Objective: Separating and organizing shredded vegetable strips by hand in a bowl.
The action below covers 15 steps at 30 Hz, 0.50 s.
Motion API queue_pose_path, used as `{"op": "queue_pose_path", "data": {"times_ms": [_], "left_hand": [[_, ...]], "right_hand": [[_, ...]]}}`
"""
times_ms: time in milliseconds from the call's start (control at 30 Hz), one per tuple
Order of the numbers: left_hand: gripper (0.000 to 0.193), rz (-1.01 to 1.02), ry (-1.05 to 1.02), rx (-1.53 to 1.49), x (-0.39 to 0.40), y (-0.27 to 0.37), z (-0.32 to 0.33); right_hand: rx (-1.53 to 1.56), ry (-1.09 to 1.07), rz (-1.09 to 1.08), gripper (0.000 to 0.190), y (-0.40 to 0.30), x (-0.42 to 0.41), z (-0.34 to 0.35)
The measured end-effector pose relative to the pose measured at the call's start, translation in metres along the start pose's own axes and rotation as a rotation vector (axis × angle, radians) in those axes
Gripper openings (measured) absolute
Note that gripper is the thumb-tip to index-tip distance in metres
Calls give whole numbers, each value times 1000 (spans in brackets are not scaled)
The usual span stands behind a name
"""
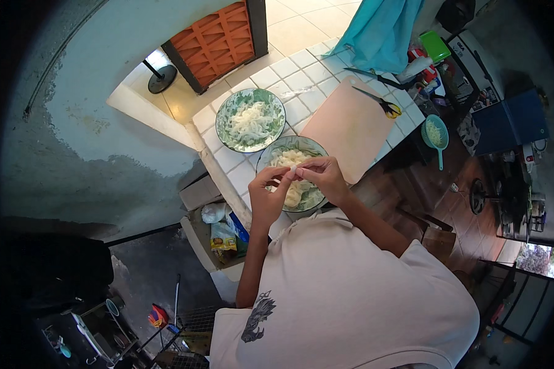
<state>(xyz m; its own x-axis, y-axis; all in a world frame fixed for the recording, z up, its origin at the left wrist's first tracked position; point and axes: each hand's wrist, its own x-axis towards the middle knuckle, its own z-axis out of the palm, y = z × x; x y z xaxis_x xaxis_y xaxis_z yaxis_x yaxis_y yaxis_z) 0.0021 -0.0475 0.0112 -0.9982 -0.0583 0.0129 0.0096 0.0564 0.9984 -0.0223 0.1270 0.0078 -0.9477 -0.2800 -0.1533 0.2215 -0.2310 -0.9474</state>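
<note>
My left hand (268, 193) and my right hand (327, 180) meet at their fingertips and pinch a small whitish piece (293, 170) between them. Its exact kind is too small to tell. Right below is a green-and-white patterned bowl (315, 146) of pale yellowish pieces of food (293, 197), partly covered by my fingers. Just beyond it, to the left, a second green patterned bowl (277, 102) holds a heap of thin white strips (249, 119). Both bowls rest on a white tiled counter (240, 173).
Right of the bowls lies a pale pink cutting board (346, 124) with yellow-handled scissors (388, 108) on it. A dark-handled knife (383, 79) lies near a turquoise cloth (378, 37). Farther right sits a turquoise strainer (435, 133). An open box (198, 244) of packages stands below the counter's left edge.
</note>
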Motion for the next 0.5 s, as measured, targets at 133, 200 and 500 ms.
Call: {"op": "queue_pose_path", "data": {"times_ms": [133,200,500], "left_hand": [[15,86,-4,135,1,8,1],[15,94,2,161,1,9,1],[9,200,91,325,-2,14,7]], "right_hand": [[-30,4,-16,16,0,0,2],[-28,1,-9,16,2,0,2],[-50,30,1,12,10,1,4]]}}
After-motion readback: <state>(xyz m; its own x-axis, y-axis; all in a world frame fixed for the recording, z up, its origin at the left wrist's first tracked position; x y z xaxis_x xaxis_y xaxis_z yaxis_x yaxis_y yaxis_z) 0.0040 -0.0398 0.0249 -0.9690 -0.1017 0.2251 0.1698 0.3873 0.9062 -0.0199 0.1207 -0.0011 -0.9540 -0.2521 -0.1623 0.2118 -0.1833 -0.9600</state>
